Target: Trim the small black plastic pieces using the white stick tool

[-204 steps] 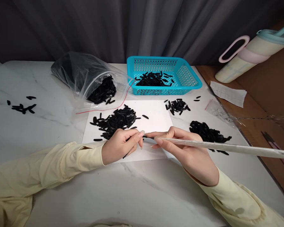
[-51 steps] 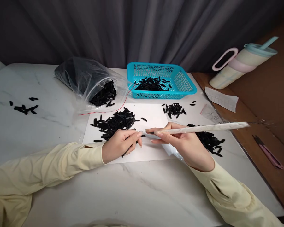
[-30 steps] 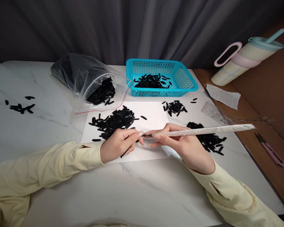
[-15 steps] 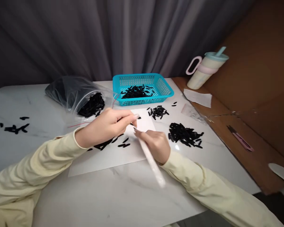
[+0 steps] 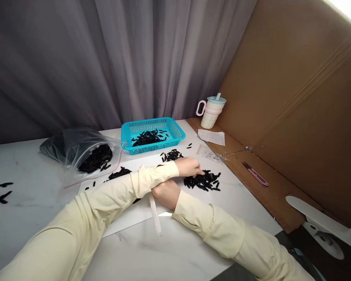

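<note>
My left hand (image 5: 189, 167) reaches across over my right wrist to the right-hand pile of small black elongated pieces (image 5: 203, 181). Its fingers are bent together at the pile's near-left edge; whatever is between the fingertips is hidden. Below the left forearm, my right hand (image 5: 167, 193) is closed around a white pen-like stick (image 5: 155, 218). The stick's lower end points toward the front of the table, and its upper end is covered. Beneath both arms lies a white sheet (image 5: 128, 220), with more black pieces (image 5: 119, 173) partly hidden by the left sleeve.
A turquoise basket (image 5: 175, 137) holding black pieces stands at the back. To its left lies an open clear zip bag (image 5: 73, 150) of them. A lidded cup (image 5: 212, 113), a paper slip (image 5: 212, 136), a small clear bag (image 5: 208, 153) and pink-handled snips (image 5: 256, 175) are on the right.
My left hand has left the stick's tip and crossed rightward over my right hand to the right pile. My right hand still holds the stick. The view has turned upward and right.
</note>
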A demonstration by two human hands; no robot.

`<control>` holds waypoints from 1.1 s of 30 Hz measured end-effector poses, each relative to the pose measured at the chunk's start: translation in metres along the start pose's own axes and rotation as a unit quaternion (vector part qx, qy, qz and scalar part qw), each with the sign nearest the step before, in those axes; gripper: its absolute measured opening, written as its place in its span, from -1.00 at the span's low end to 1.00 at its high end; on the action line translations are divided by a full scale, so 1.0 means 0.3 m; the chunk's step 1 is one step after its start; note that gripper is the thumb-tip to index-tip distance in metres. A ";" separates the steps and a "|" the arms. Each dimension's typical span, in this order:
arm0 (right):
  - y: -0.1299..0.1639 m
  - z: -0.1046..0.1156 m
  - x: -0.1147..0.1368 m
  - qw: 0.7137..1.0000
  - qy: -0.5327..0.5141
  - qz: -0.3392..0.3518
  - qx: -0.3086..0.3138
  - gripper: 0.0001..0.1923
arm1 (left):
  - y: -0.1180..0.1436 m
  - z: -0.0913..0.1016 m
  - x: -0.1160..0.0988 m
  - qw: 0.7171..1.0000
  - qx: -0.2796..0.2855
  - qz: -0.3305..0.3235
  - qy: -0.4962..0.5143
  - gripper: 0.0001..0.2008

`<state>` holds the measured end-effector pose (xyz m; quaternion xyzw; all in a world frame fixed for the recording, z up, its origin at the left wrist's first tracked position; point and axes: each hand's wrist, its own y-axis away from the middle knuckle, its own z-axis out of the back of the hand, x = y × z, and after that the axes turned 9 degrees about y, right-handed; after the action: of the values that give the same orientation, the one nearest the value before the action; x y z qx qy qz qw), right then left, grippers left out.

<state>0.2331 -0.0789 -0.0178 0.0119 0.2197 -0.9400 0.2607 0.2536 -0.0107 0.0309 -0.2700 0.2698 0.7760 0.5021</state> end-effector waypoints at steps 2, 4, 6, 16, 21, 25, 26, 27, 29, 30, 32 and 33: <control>-0.001 0.000 0.000 1.000 -0.006 -0.010 0.004 -0.68 | 0.001 0.003 0.010 1.000 -0.010 0.013 0.020 -0.65; 0.000 -0.004 -0.003 1.000 -0.014 -0.013 0.010 -0.70 | 0.006 0.013 0.015 0.998 -0.021 0.025 0.049 -0.67; 0.002 -0.011 -0.008 1.000 -0.020 -0.018 0.016 -0.74 | 0.021 0.028 0.012 0.995 -0.027 0.035 0.090 -0.68; 0.018 -0.030 0.005 0.979 -0.123 -0.157 -0.048 -0.72 | 0.362 0.138 0.056 0.926 -0.069 0.097 0.359 -0.56; 0.013 0.015 0.035 0.952 -0.252 -0.159 -0.068 -0.53 | 0.512 0.132 0.112 0.881 -0.185 0.128 0.417 -0.63; -0.001 0.028 0.060 0.932 -0.324 -0.155 -0.053 -0.51 | 0.534 0.071 0.156 0.873 -0.238 0.151 0.398 -0.67; -0.006 0.026 0.065 0.928 -0.337 -0.156 -0.047 -0.51 | 0.529 0.054 0.167 0.875 -0.244 0.153 0.389 -0.67; -0.010 0.024 0.070 0.923 -0.348 -0.157 -0.040 -0.51 | 0.523 0.038 0.176 0.878 -0.249 0.153 0.379 -0.67; -0.017 0.019 0.075 0.916 -0.366 -0.161 -0.027 -0.50 | 0.510 0.015 0.191 0.887 -0.258 0.143 0.356 -0.66; -0.020 0.017 0.076 0.913 -0.375 -0.162 -0.019 -0.50 | 0.505 0.007 0.196 0.891 -0.261 0.137 0.346 -0.67; -0.024 0.017 0.074 0.907 -0.390 -0.161 -0.003 -0.51 | 0.502 -0.001 0.201 0.898 -0.258 0.131 0.333 -0.68; -0.025 0.017 0.071 0.904 -0.398 -0.158 0.005 -0.52 | 0.504 -0.003 0.202 0.900 -0.251 0.132 0.330 -0.68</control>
<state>0.2113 -0.0857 -0.0130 -0.3967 0.0921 -0.8965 0.1745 0.0927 -0.0258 0.0108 -0.5898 0.2490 0.7435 0.1931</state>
